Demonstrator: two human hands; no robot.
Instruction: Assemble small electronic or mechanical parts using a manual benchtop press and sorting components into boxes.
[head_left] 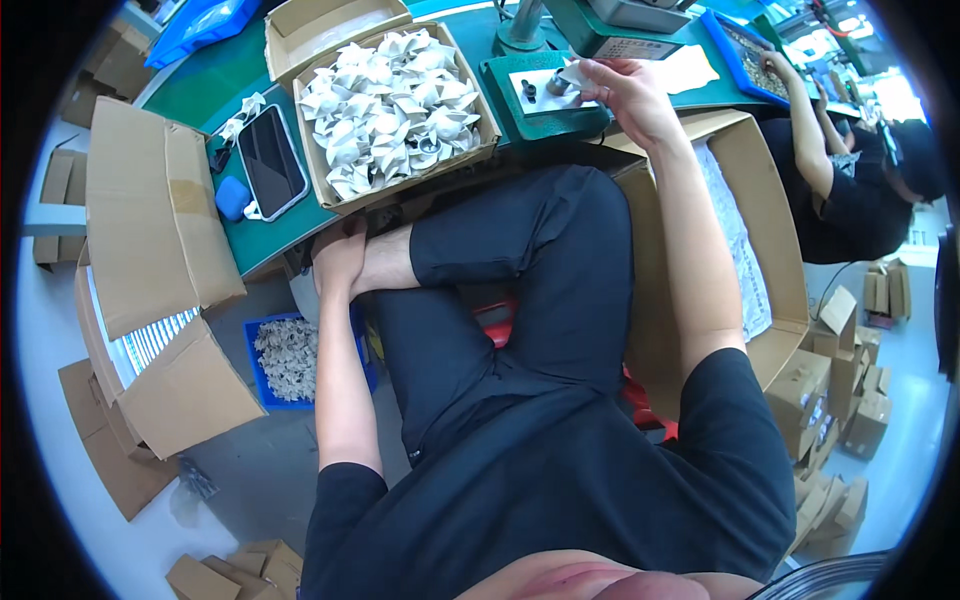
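Observation:
My right hand [632, 100] is closed in a pinch on a small white finned part [574, 76], at the fixture on the green base of a bench press [548, 125]. A dark metal post stands on the fixture's pale plate beside it. My left hand [338, 255] is low at the bench edge, against my bent leg near the ankle; its fingers cannot be made out. Between the arms, on the bench, a cardboard box [489, 137] is heaped with similar white finned parts [385, 110].
On the bench's left lie a phone [273, 163] and a blue case [233, 198]. Open cartons [150, 220] flank me, another [780, 345] at right. A blue bin [258, 372] of grey-white parts sits on the floor. At far right a co-worker [830, 180] reaches into a blue tray [735, 60].

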